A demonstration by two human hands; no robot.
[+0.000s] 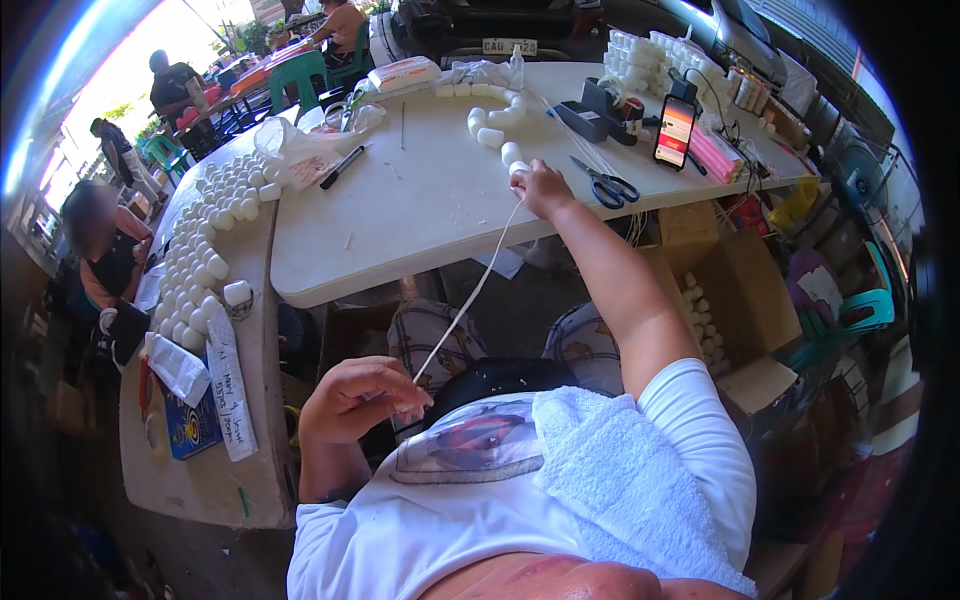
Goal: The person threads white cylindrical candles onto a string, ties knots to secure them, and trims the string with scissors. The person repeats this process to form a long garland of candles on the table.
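A thin white cord (470,298) stretches between my two hands. My right hand (545,190) is closed on its upper end at the table's near edge, against the last of a curved row of white rounded cylinders (489,137). The row looks strung together and bends back toward the far side. Low in front of my chest, my left hand (360,398) has its fingers curled in around the cord's lower end. Dark-handled scissors (607,186) lie partly open, just right of my right hand.
More white cylinders (196,243) crowd the left table, by a black marker (342,167). A phone (675,130) stands upright at right, near pink rods (716,155). A cardboard box (745,290) of white pieces sits below right. People (105,235) are farther left.
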